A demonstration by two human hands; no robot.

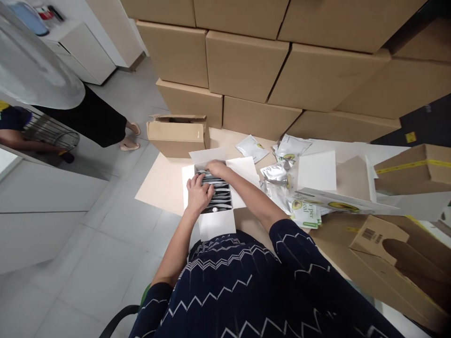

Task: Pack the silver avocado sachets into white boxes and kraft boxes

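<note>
An open white carton (217, 224) with its flaps folded out sits at the table's front edge, close to my body. A row of flat silver-grey sachets (221, 192) stands on edge inside it. My left hand (199, 192) rests over the carton's left side, its fingers apart and touching the tops of the sachets. At the far end of the row, my right hand (216, 169) reaches down into the carton, with its fingertips hidden. Loose white and silver pouches (278, 173) with an avocado print lie to the right of the carton.
Large brown boxes (246, 65) are stacked behind the table. A smaller brown box (176, 136) stands at the back left. To the right are another white carton (317, 170) and an opened brown box (398, 263). Another person (38, 61) stands at the far left.
</note>
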